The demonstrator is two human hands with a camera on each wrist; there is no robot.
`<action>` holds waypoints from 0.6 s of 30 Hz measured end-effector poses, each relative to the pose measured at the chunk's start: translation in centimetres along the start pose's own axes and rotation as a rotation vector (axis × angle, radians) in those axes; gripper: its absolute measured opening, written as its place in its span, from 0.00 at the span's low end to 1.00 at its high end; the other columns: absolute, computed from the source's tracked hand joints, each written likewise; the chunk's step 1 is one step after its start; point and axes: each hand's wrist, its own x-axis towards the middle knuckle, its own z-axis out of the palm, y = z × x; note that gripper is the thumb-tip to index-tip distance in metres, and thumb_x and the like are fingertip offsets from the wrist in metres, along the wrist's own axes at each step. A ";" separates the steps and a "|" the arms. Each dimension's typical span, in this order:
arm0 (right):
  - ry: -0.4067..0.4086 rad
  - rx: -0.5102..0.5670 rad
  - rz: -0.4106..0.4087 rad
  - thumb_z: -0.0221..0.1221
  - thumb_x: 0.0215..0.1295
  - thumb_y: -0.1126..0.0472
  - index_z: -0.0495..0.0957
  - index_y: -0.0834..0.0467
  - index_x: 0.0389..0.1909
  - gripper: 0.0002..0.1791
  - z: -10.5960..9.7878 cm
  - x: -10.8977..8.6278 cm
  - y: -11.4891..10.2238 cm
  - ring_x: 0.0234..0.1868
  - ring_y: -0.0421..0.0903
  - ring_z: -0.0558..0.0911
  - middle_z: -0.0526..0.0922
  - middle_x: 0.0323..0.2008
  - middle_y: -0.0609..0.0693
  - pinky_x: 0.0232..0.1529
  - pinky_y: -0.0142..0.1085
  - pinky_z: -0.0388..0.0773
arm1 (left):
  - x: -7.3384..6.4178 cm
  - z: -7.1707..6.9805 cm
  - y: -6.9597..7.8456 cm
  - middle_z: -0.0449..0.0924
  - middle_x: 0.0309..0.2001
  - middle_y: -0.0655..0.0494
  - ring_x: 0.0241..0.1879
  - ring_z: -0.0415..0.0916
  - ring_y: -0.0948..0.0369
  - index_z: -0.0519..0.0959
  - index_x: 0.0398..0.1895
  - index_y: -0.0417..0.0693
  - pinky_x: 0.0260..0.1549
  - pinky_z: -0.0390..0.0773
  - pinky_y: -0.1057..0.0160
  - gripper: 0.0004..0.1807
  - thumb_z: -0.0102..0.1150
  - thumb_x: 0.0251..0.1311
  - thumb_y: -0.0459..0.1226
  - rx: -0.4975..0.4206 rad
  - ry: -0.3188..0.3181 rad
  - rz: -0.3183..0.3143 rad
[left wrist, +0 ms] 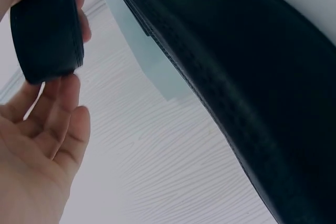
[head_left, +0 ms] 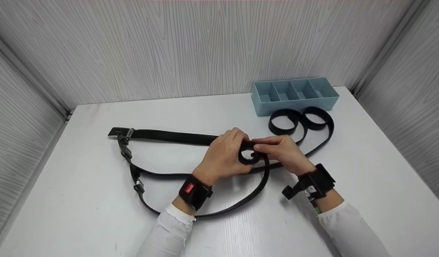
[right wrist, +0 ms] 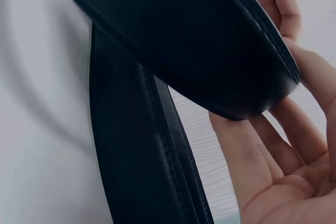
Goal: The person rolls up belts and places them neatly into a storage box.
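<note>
Both hands are on a tight coil at the end of a black belt (head_left: pixel 265 175), above the table's middle. My left hand (head_left: pixel 223 154) curls around the coil's left side. On the right, my right hand (head_left: pixel 285 151) pinches its edge between thumb and fingers. The wrist views show the rolled belt end (left wrist: pixel 47 35) as several layers, with fingertips of both hands on it. From the coil, the strap loops toward the front and back left to a buckle (head_left: pixel 139 186). Two more black belts lie behind, one with a wide strap (head_left: pixel 169 136) passing behind my left hand.
A blue four-section box (head_left: pixel 294 107) stands at the back right. In front of it, the other belts' ends form loose loops (head_left: pixel 273 128). Metal buckles (head_left: pixel 126 152) cluster at the left. A grooved panel (head_left: pixel 190 50) backs the white table (head_left: pixel 80 214).
</note>
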 end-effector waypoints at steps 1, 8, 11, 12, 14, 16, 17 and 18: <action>0.003 0.003 -0.006 0.69 0.66 0.66 0.83 0.67 0.57 0.20 0.0 0.0 0.0 0.48 0.51 0.89 0.89 0.50 0.56 0.49 0.40 0.86 | 0.0 0.0 0.0 0.76 0.44 0.55 0.41 0.76 0.58 0.76 0.48 0.45 0.43 0.80 0.60 0.34 0.79 0.42 0.51 0.003 0.005 -0.014; 0.006 -0.020 -0.006 0.69 0.66 0.65 0.82 0.68 0.58 0.21 -0.1 -0.2 -0.1 0.44 0.48 0.90 0.89 0.49 0.56 0.47 0.40 0.86 | 0.0 -0.2 0.2 0.75 0.44 0.54 0.42 0.75 0.59 0.75 0.48 0.44 0.45 0.79 0.60 0.35 0.81 0.43 0.52 -0.009 -0.039 -0.050; -0.002 -0.051 0.007 0.70 0.65 0.64 0.84 0.66 0.56 0.20 -0.3 -0.1 -0.2 0.44 0.47 0.90 0.90 0.48 0.55 0.47 0.40 0.86 | -0.1 -0.2 0.1 0.75 0.46 0.55 0.45 0.75 0.59 0.75 0.51 0.44 0.48 0.79 0.61 0.36 0.83 0.42 0.50 -0.041 -0.073 -0.026; -0.005 -0.064 0.014 0.71 0.64 0.64 0.85 0.66 0.55 0.19 -0.4 -0.1 -0.2 0.44 0.47 0.90 0.90 0.48 0.56 0.47 0.40 0.86 | -0.1 -0.2 0.1 0.76 0.47 0.55 0.46 0.75 0.59 0.75 0.52 0.44 0.49 0.79 0.61 0.37 0.84 0.42 0.49 -0.054 -0.080 -0.013; -0.010 -0.094 0.033 0.72 0.63 0.63 0.86 0.64 0.54 0.19 -0.7 -0.1 -0.3 0.44 0.47 0.89 0.90 0.48 0.55 0.46 0.39 0.86 | -0.1 -0.2 0.1 0.76 0.49 0.56 0.47 0.76 0.60 0.76 0.53 0.45 0.51 0.78 0.62 0.37 0.85 0.41 0.48 -0.070 -0.093 0.019; -0.019 -0.126 0.055 0.73 0.62 0.62 0.87 0.63 0.53 0.19 -0.9 -0.2 -0.4 0.43 0.46 0.89 0.89 0.48 0.55 0.45 0.38 0.86 | -0.1 -0.1 0.1 0.77 0.51 0.57 0.49 0.76 0.60 0.76 0.54 0.47 0.52 0.78 0.62 0.37 0.85 0.41 0.47 -0.086 -0.111 0.043; -0.025 -0.138 0.066 0.74 0.61 0.62 0.87 0.62 0.53 0.20 -1.0 -0.2 -0.4 0.43 0.46 0.89 0.89 0.49 0.55 0.44 0.37 0.86 | -0.1 -0.1 0.2 0.77 0.51 0.58 0.49 0.76 0.60 0.77 0.55 0.47 0.52 0.78 0.63 0.37 0.85 0.41 0.47 -0.092 -0.121 0.053; -0.032 -0.149 0.076 0.75 0.60 0.61 0.87 0.61 0.53 0.20 -1.1 -0.3 -0.5 0.43 0.46 0.89 0.89 0.49 0.55 0.44 0.37 0.86 | -0.1 0.0 0.2 0.77 0.52 0.58 0.49 0.76 0.60 0.77 0.56 0.47 0.52 0.78 0.63 0.38 0.85 0.41 0.48 -0.094 -0.131 0.061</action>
